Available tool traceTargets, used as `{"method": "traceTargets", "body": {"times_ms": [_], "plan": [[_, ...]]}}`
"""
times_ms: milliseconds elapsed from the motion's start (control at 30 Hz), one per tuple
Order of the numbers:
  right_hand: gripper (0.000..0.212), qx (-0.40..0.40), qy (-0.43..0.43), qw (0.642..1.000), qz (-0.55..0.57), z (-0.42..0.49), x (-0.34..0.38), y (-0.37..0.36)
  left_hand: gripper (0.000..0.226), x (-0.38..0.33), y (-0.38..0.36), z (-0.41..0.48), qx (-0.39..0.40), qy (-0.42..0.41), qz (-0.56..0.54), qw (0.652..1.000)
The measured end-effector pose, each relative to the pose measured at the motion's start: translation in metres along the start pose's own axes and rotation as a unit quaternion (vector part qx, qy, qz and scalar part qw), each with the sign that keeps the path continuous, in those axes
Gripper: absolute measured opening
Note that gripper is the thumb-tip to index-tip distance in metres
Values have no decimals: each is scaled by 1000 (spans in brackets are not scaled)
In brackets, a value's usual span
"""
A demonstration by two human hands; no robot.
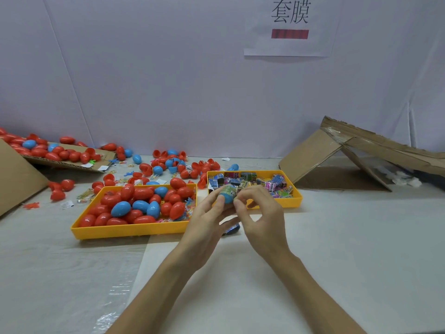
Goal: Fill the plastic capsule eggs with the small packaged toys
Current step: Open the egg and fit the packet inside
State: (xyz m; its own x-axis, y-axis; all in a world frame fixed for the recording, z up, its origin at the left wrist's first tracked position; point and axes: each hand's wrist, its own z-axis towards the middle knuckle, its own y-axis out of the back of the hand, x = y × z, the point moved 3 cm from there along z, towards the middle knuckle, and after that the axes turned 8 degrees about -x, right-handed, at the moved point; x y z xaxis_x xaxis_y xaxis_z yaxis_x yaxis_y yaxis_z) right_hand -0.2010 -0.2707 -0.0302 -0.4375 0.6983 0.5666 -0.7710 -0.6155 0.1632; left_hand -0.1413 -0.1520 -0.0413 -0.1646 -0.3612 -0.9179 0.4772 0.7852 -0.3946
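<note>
At frame centre, both hands, left point(207, 214) and right point(258, 210), grip a blue egg half point(227, 194) (toy packet poking out) above the worktop point(337, 249).

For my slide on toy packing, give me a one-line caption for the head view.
Both hands press a packaged toy into a blue capsule half between two yellow trays.

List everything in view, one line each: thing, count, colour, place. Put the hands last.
Egg tray: one, yellow, left of centre, heaped with red and blue eggs.
Toy tray: one, yellow, right of centre, holding packaged toys.
Loose eggs: many, red and blue, scattered behind the trays.
Cardboard box: one, brown, collapsed, far right.
Paper sign: one, white, on the wall.
Blue egg half: one, with a toy packet, between both hands.
Left hand: holds the egg half.
Right hand: fingers at the packet.
</note>
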Motion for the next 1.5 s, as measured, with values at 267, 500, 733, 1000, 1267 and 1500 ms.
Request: {"method": "traceTargets", "body": {"times_ms": [267,500,733,1000,1267,1500], "plan": [[16,13,-205,969,138,4,-11,4,39,4,2,3,21,32,-10,999],[11,3,-219,964,148,6,-13,7,26,2,1,2,-4,-3,41,999],[18,33,-265,942,201,4,-14,1,24,-1,1,0,-53,-32,92,994],[23,35,-245,951,183,4,-15,2,15,-1,6,2,-136,-128,204,961],[14,19,-231,960,157,3,-17,2,15,-8,5,-5,-143,-221,247,933],[11,2,-232,960,155,2,-15,2,23,-11,4,-8,-162,-259,272,913]]}}
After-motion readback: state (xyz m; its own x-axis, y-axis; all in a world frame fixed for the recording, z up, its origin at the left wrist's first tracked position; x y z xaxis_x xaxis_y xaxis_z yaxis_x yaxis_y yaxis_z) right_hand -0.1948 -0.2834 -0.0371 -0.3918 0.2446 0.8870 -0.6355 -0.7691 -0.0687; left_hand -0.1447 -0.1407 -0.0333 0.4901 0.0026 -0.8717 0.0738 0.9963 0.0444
